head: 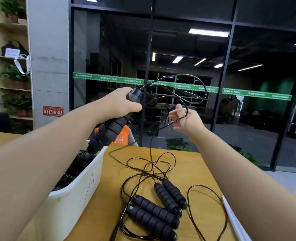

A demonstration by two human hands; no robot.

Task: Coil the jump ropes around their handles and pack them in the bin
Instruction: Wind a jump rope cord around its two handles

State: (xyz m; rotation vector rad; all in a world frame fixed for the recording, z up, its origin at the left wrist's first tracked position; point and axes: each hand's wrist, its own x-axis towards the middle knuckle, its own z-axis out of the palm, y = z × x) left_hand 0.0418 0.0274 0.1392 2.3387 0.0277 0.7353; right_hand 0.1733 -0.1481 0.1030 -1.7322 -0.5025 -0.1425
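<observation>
The left hand [124, 103] grips a pair of black ribbed foam handles [109, 129] held together, raised above the far end of the white plastic bin marked with an "A" [77, 190], while the right hand [183, 117] is open with its fingers spread, the thin black rope cord [187, 87] looping over them and up in wide arcs between the two hands. The step in hand looks like winding this cord around the held handles. To do it well, the right hand should draw the slack taut before each turn, lay the turns side by side along the foam, and keep the tail that drops to the wooden counter [192, 164] from snagging. That tail runs down near two more pairs of black foam handles with loose cords [159, 204], so lifting it free first matters. Coiled ropes already lie in the bin.
</observation>
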